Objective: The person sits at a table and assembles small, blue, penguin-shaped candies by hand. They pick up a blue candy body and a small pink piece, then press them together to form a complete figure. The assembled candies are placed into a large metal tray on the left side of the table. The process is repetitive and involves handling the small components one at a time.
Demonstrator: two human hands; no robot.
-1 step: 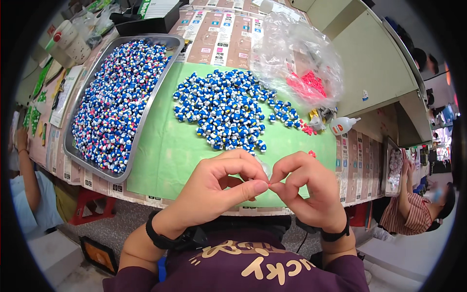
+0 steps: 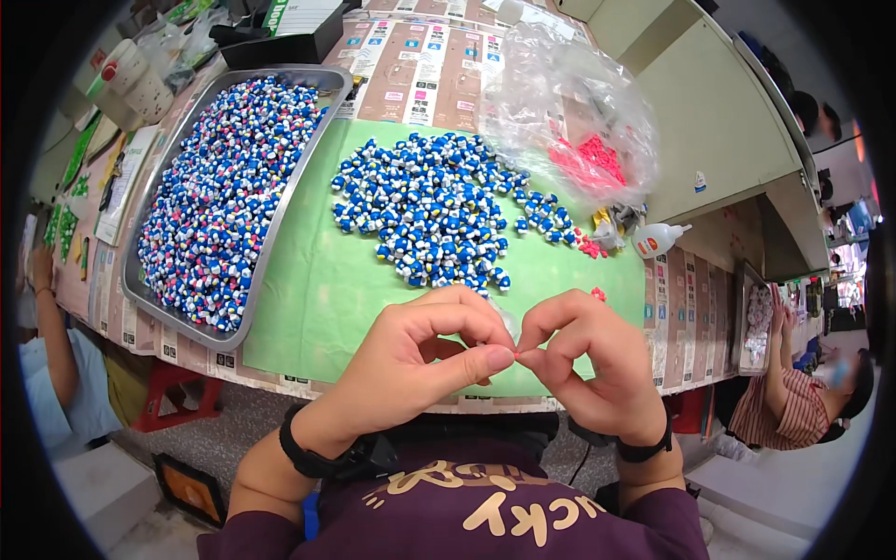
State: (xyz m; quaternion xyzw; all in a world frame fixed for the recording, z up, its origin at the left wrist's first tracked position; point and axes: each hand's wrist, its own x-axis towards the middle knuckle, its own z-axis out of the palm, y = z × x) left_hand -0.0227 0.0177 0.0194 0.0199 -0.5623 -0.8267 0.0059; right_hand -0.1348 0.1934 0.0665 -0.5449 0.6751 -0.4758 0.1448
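My left hand (image 2: 420,350) and my right hand (image 2: 590,362) meet fingertip to fingertip over the near edge of the green sheet (image 2: 308,327). Both are closed in a pinch. A speck of pinkish red shows where the tips touch, too small to name. Partly hidden behind the fingers is something whitish and translucent (image 2: 507,317). Beyond my hands lies a loose pile of small blue-and-white figures (image 2: 425,205) with yellow spots. Small pink pieces (image 2: 592,248) lie at its right end, and a few more pink bits (image 2: 598,294) sit near my right hand.
At left a metal tray (image 2: 245,322) is heaped with similar figures, many with pink spots. A clear plastic bag (image 2: 532,93) holds pink pieces, back right. A white squeeze bottle (image 2: 656,240) lies beside a grey cabinet (image 2: 737,103). Other people work at far left and right.
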